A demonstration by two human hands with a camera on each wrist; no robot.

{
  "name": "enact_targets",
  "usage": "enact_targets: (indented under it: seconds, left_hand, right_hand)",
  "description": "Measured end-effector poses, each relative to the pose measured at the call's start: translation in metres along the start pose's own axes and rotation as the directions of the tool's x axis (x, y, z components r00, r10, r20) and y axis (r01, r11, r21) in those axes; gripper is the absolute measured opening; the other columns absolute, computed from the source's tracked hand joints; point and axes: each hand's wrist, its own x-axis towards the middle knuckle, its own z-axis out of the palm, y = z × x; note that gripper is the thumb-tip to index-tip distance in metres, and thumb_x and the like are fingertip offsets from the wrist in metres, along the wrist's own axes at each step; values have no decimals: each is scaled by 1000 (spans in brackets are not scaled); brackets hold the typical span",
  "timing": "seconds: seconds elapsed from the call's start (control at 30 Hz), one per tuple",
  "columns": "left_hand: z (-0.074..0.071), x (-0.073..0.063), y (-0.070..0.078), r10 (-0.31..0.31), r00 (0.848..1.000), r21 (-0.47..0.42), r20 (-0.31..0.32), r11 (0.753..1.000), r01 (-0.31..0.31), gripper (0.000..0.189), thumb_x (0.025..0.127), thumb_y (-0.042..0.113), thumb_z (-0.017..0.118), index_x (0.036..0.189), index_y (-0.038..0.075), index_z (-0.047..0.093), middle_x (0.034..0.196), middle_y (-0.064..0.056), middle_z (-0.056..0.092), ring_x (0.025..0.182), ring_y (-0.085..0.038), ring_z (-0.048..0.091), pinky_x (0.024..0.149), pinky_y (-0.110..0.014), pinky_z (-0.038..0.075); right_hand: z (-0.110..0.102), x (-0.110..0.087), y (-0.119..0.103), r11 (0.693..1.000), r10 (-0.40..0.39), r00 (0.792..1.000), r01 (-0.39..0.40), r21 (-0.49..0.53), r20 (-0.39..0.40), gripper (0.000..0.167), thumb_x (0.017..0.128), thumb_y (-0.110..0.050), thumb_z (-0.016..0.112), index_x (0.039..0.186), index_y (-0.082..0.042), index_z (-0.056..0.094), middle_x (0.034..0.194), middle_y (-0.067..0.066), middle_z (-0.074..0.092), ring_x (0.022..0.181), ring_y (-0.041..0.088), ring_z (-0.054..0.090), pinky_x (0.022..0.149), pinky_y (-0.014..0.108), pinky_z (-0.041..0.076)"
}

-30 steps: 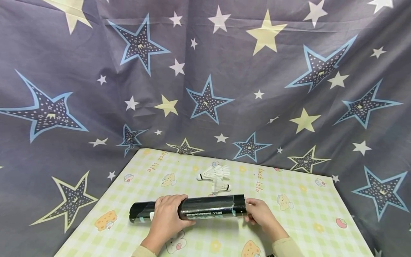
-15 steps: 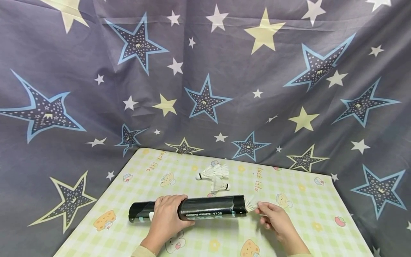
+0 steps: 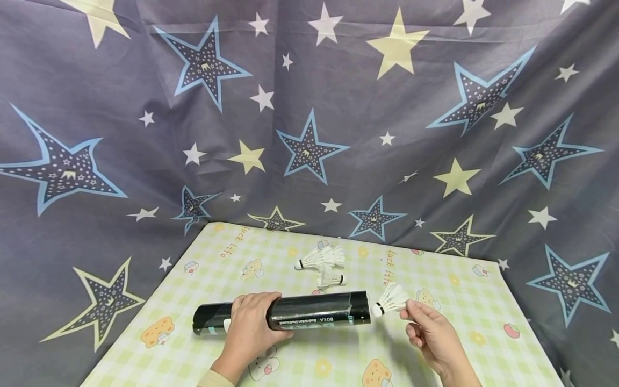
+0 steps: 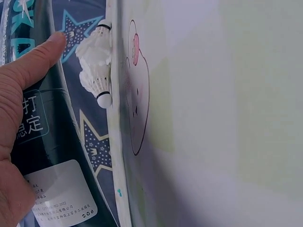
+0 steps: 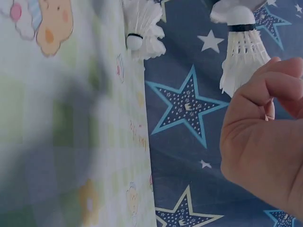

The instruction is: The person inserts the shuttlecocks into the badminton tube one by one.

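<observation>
My left hand [image 3: 247, 330] grips a long black shuttlecock tube [image 3: 321, 310] around its middle, holding it roughly level over the table. Just off the tube's right end, my right hand [image 3: 437, 334] pinches a white feather shuttlecock [image 3: 393, 299] by the feather edge. Its cork [image 5: 240, 16], ringed by a black band, points at the tube mouth. In the left wrist view the thumb [image 4: 40, 59] lies along the tube beside a white label [image 4: 64, 194]. Behind the tube, shuttlecocks [image 3: 323, 259] lie with feathers touching, corks facing opposite ways.
The table [image 3: 184, 290] wears a green checked cloth with cartoon prints. A dark curtain [image 3: 309, 80] with stars hangs along its back and sides. The loose shuttlecocks lie between the tube and the back edge.
My right hand has drawn the shuttlecock out of the tube's right end, moving right. Its feathers came into view first, and now the whole shuttlecock shows. My left hand and the tube stay almost still.
</observation>
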Motion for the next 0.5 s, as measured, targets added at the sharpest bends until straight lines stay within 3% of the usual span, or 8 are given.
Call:
enact_targets:
  seconds: [0.27, 0.5]
  left_hand:
    - [0, -1, -1, 2, 1000, 10, -4, 1000, -2, 90, 47, 52, 107, 125, 22, 75, 119, 3, 80, 112, -22, 71, 101, -49, 44]
    - [0, 0, 0, -10, 1000, 1, -2, 1000, 10, 90, 47, 51, 107, 126, 23, 75, 120, 4, 80, 112, -22, 71, 101, -49, 44]
  right_hand:
    - [15, -6, 3, 1000, -24, 977, 25, 0, 212, 26, 114, -27, 52, 101, -24, 74, 89, -15, 72, 58, -2, 56, 52, 14, 40]
    - [31, -5, 10, 999, 31, 962, -33, 3, 272, 21, 113, -30, 55, 106, -24, 74, 88, -14, 72, 56, -1, 57, 50, 14, 42]
